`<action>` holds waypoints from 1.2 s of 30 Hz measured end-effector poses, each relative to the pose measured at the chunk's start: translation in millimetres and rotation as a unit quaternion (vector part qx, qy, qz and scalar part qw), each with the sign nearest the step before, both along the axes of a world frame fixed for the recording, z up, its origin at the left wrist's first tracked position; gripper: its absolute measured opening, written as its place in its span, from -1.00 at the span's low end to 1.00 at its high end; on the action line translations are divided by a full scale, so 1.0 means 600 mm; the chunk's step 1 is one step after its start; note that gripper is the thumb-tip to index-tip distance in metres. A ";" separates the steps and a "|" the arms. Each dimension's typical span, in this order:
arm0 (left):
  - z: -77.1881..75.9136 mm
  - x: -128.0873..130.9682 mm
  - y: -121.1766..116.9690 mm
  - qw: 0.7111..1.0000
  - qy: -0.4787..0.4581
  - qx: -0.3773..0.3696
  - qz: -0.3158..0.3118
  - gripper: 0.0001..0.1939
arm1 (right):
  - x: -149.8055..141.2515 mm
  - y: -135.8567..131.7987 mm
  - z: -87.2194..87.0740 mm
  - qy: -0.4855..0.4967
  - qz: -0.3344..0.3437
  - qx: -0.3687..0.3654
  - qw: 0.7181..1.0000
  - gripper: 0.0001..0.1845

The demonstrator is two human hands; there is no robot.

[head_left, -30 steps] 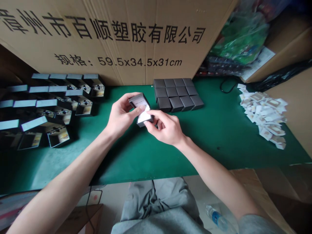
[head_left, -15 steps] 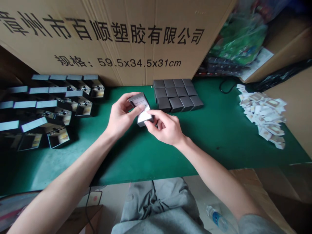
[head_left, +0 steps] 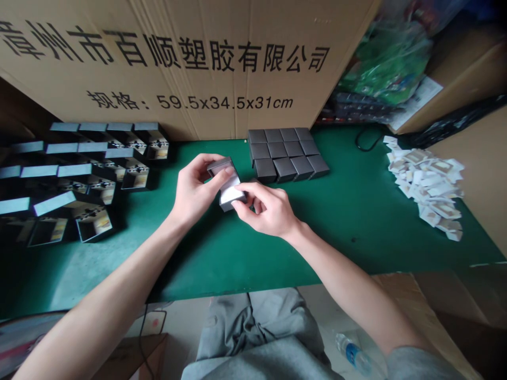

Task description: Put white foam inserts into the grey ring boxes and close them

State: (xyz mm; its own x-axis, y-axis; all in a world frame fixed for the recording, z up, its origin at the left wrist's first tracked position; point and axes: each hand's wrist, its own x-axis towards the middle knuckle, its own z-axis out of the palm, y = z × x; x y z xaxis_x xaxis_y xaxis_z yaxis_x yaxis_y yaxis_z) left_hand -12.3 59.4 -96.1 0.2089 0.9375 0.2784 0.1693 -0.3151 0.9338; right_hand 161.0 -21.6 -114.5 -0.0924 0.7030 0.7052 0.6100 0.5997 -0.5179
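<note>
Between my hands is a small black hinged jewelry box (head_left: 228, 206) with its lid raised and a white lining inside. My left hand (head_left: 196, 184) grips the lid from the left, thumb pressed on its inner face. My right hand (head_left: 271, 207) holds the lower half from the right, with thumb and forefinger at the white insert (head_left: 231, 194). Behind my right hand, closed black boxes (head_left: 287, 153) stand packed in rows. Rows of open black boxes (head_left: 95, 224) with pale interiors sit to the left.
A heap of white folded inserts (head_left: 428, 182) lies on the right of the green table (head_left: 253, 253). A large printed cardboard carton (head_left: 214, 119) stands along the back. Plastic bags (head_left: 388, 63) fill the back right corner. A water bottle (head_left: 354, 356) lies on the floor.
The box in my hands has tipped, its lid leaning further back and slightly lower. My left thumb has slid up the lid's inner face. Both hands keep their hold.
</note>
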 end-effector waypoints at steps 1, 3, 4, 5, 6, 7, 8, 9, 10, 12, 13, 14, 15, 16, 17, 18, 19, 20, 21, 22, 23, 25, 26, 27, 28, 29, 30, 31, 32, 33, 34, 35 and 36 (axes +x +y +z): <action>0.000 0.000 0.000 1.000 0.000 0.000 0.001 -0.64 | 0.000 0.000 0.000 0.002 0.003 0.003 1.000 -0.80; -0.001 0.000 0.000 1.000 0.005 0.000 0.006 -0.66 | 0.000 0.001 0.000 0.002 0.005 0.007 1.000 -0.80; -0.001 0.000 0.000 1.000 0.009 0.001 0.010 -0.66 | 0.000 0.001 0.000 0.000 0.004 0.006 1.000 -0.80; 0.000 0.000 -0.001 1.000 0.013 0.002 0.015 -0.66 | 0.000 0.001 0.000 -0.002 0.003 0.004 1.000 -0.79; 0.000 0.001 -0.001 1.000 0.018 0.003 0.018 -0.67 | 0.000 0.001 0.000 -0.005 0.002 0.002 1.000 -0.79; 0.001 0.001 -0.002 1.000 0.021 0.004 0.022 -0.67 | 0.000 0.000 0.000 -0.007 0.002 0.000 1.000 -0.79; 0.001 0.002 -0.003 0.999 0.024 0.005 0.024 -0.68 | 0.000 0.000 0.000 -0.009 0.003 -0.001 1.000 -0.79; 0.002 0.002 -0.003 0.999 0.026 0.006 0.026 -0.69 | 0.000 0.000 0.000 -0.011 0.004 -0.002 1.000 -0.79; 0.002 0.003 -0.003 0.999 0.028 0.007 0.026 -0.70 | 0.000 -0.001 0.000 -0.012 0.004 -0.002 1.000 -0.79; 0.001 0.003 -0.003 0.999 0.031 0.009 0.026 -0.70 | 0.000 -0.001 0.000 -0.014 0.005 -0.003 1.000 -0.80; 0.001 0.003 -0.002 0.999 0.031 0.008 0.025 -0.70 | 0.000 -0.002 0.001 -0.014 0.004 -0.003 1.000 -0.80; 0.000 0.002 -0.002 0.999 0.030 0.007 0.023 -0.70 | -0.001 -0.002 0.001 -0.013 0.003 -0.002 1.000 -0.80; 0.000 0.002 -0.002 0.999 0.029 0.004 0.021 -0.68 | -0.001 -0.002 0.002 -0.012 0.003 -0.002 1.000 -0.80; -0.001 0.001 -0.002 0.999 0.029 0.001 0.018 -0.67 | -0.002 -0.002 0.003 -0.011 0.003 0.000 1.000 -0.80; -0.001 0.001 -0.002 1.000 0.027 -0.001 0.015 -0.65 | -0.003 -0.002 0.004 -0.010 0.003 0.004 1.000 -0.80; -0.001 0.000 -0.002 1.000 0.027 -0.003 0.013 -0.62 | -0.003 -0.002 0.005 -0.010 0.005 0.008 1.000 -0.80; -0.001 -0.001 -0.002 1.000 0.026 -0.005 0.011 -0.60 | -0.004 -0.002 0.006 -0.010 0.006 0.015 1.000 -0.80; -0.001 -0.001 -0.003 1.000 0.026 -0.005 0.010 -0.59 | -0.004 -0.002 0.007 -0.009 0.008 0.021 1.000 -0.80; 0.000 -0.001 -0.003 1.000 0.027 -0.005 0.008 -0.58 | -0.005 -0.002 0.008 -0.007 0.010 0.026 1.000 -0.80; 0.001 -0.001 -0.004 1.000 0.028 -0.003 0.007 -0.57 | -0.005 -0.002 0.008 -0.006 0.011 0.031 0.999 -0.80; 0.001 -0.001 -0.004 1.000 0.029 -0.002 0.005 -0.56 | -0.005 -0.002 0.009 -0.005 0.013 0.033 0.999 -0.80; 0.002 -0.001 -0.005 1.000 0.031 0.000 0.004 -0.55 | -0.005 -0.002 0.009 -0.003 0.017 0.033 0.999 -0.79; 0.002 -0.001 -0.005 1.000 0.031 0.000 0.005 -0.54 | -0.004 -0.002 0.008 -0.003 0.019 0.031 0.999 -0.79; 0.002 -0.001 -0.005 0.999 0.031 0.000 0.005 -0.54 | -0.004 -0.002 0.008 -0.002 0.021 0.029 0.999 -0.78; 0.001 -0.001 -0.005 0.999 0.032 0.000 0.006 -0.55 | -0.003 -0.002 0.008 -0.002 0.023 0.026 0.999 -0.77; 0.001 -0.001 -0.005 0.999 0.032 -0.001 0.006 -0.55 | -0.002 -0.002 0.008 -0.002 0.024 0.024 0.999 -0.76; 0.001 -0.001 -0.006 0.999 0.031 0.000 0.007 -0.55 | -0.002 -0.002 0.008 -0.003 0.026 0.020 0.999 -0.75; 0.001 0.000 -0.006 1.000 0.030 0.001 0.008 -0.55 | -0.001 -0.002 0.008 -0.004 0.027 0.016 0.999 -0.72; 0.002 0.000 -0.006 1.000 0.029 0.003 0.008 -0.55 | 0.000 -0.001 0.007 -0.006 0.029 0.012 0.999 -0.69; 0.003 0.000 -0.007 1.000 0.028 0.005 0.010 -0.56 | 0.000 -0.001 0.007 -0.008 0.030 0.009 0.999 -0.67; 0.004 0.001 -0.007 1.000 0.028 0.006 0.011 -0.56 | 0.001 -0.001 0.006 -0.011 0.030 0.006 0.999 -0.65; 0.005 0.001 -0.008 0.999 0.030 0.006 0.012 -0.57 | 0.001 0.000 0.005 -0.013 0.030 0.005 0.999 -0.64; 0.005 0.001 -0.009 0.999 0.032 0.005 0.014 -0.57 | 0.001 0.000 0.004 -0.015 0.027 0.005 0.999 -0.63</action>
